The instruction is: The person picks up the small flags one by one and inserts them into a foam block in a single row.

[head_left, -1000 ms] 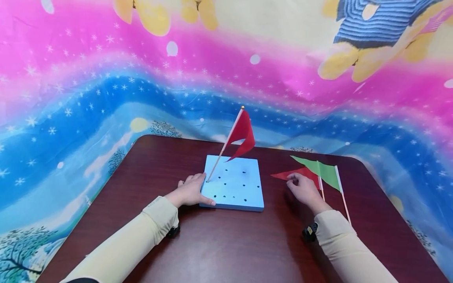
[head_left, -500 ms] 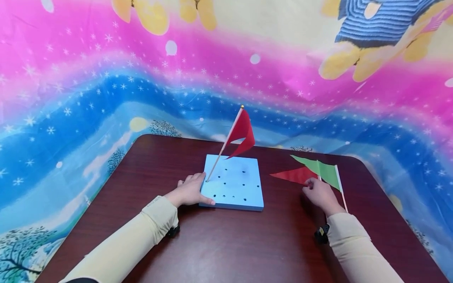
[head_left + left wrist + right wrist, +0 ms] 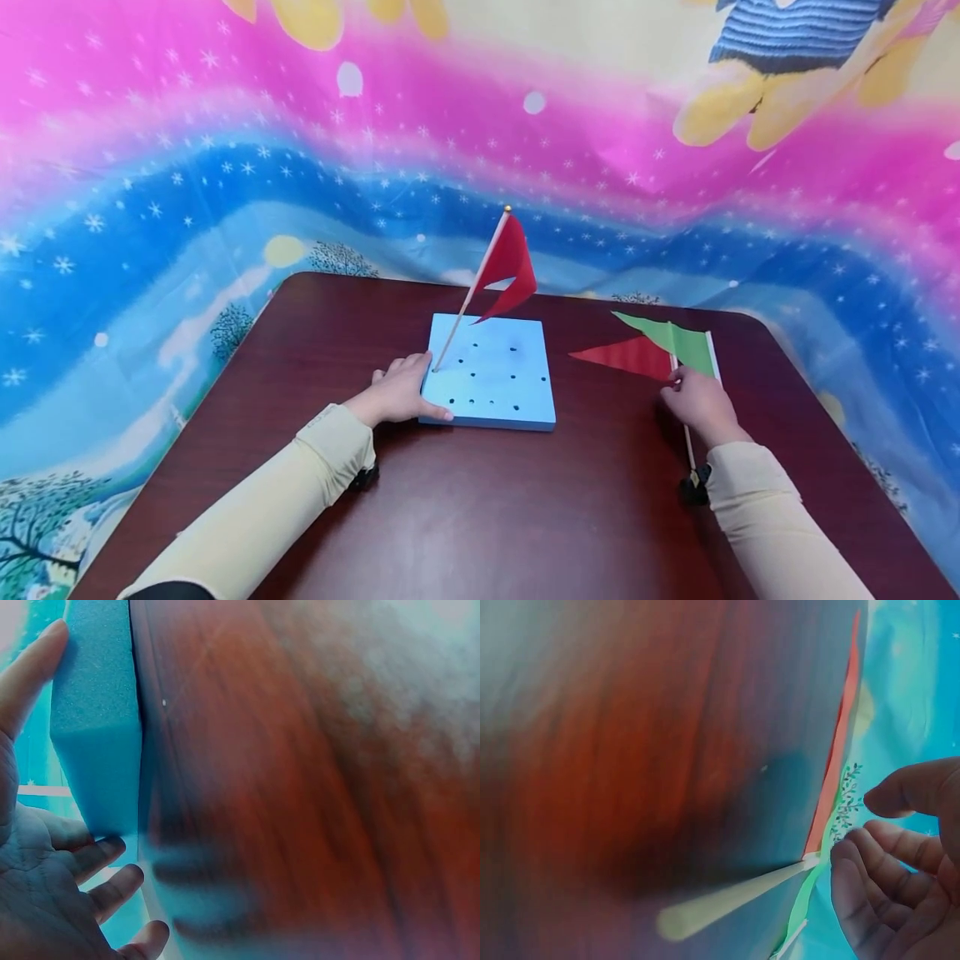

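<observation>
A light blue foam block (image 3: 491, 392) with several small holes lies flat on the table. A red pennant flag (image 3: 506, 258) stands tilted in its left side. My left hand (image 3: 397, 390) rests at the block's front left corner, thumb along the front edge and fingers spread by the left side, as the thumb (image 3: 34, 675) in the left wrist view shows. My right hand (image 3: 703, 407) hovers over the pole of a lying red flag (image 3: 626, 357). In the right wrist view thumb and fingers are parted, with the pole (image 3: 735, 898) beside them, not between.
A green flag (image 3: 693, 348) lies on the table just behind the right hand, overlapping the red one's pole. The dark brown table (image 3: 480, 517) has rounded back corners. A colourful printed cloth (image 3: 450, 108) hangs behind it.
My right hand has moved right, from the red flag's cloth to its pole. The left hand and the block stay as they were; the head view has tilted down slightly.
</observation>
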Demonstrator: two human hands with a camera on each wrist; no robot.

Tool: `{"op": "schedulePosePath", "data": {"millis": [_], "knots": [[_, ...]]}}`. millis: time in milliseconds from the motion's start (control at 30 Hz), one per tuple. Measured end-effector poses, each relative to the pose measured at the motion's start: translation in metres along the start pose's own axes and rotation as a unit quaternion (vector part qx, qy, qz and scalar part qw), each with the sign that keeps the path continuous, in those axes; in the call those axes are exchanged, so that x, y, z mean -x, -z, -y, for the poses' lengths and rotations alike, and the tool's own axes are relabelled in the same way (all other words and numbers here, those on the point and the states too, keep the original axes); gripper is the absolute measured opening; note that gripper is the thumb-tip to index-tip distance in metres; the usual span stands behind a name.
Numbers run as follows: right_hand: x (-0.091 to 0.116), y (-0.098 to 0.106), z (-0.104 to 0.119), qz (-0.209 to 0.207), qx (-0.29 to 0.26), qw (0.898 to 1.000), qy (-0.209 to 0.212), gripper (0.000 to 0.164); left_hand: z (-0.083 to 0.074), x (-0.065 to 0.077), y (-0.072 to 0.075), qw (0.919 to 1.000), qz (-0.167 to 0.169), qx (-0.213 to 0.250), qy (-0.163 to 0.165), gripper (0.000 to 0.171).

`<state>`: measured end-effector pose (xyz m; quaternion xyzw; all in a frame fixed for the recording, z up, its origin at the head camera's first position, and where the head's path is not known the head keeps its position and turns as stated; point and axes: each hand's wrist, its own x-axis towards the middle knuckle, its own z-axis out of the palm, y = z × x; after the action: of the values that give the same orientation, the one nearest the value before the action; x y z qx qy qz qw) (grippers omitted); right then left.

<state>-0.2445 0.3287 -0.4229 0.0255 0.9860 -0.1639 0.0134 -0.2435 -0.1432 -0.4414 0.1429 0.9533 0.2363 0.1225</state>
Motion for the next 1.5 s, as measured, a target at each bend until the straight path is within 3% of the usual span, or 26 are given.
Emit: {"op": "schedulePosePath", "data": {"millis": [200, 467, 633, 1133, 1500], "knots": [[0.004, 0.002, -0.010, -0.010, 0.006, 1.000, -0.016, 0.039, -0.002, -0.001, -0.002, 1.0000, 0.000, 0.003, 0.003, 0.120], [0.008, 0.005, -0.019, 0.038, 0.021, 0.998, -0.039, 0.038, -0.001, 0.000, -0.004, 1.0000, 0.001, 0.000, 0.005, 0.121], [0.008, 0.004, -0.022, 0.061, 0.037, 0.997, -0.032, 0.025, 0.000, 0.000, -0.005, 1.0000, -0.001, 0.004, 0.006, 0.121], [0.005, -0.001, -0.020, 0.073, 0.039, 0.996, -0.037, 0.027, 0.001, -0.001, -0.006, 1.0000, -0.004, -0.001, 0.006, 0.122], [0.000, 0.005, -0.016, 0.095, 0.039, 0.994, -0.024, 0.020, -0.001, 0.001, -0.002, 0.9999, -0.006, 0.008, 0.006, 0.122]]}}
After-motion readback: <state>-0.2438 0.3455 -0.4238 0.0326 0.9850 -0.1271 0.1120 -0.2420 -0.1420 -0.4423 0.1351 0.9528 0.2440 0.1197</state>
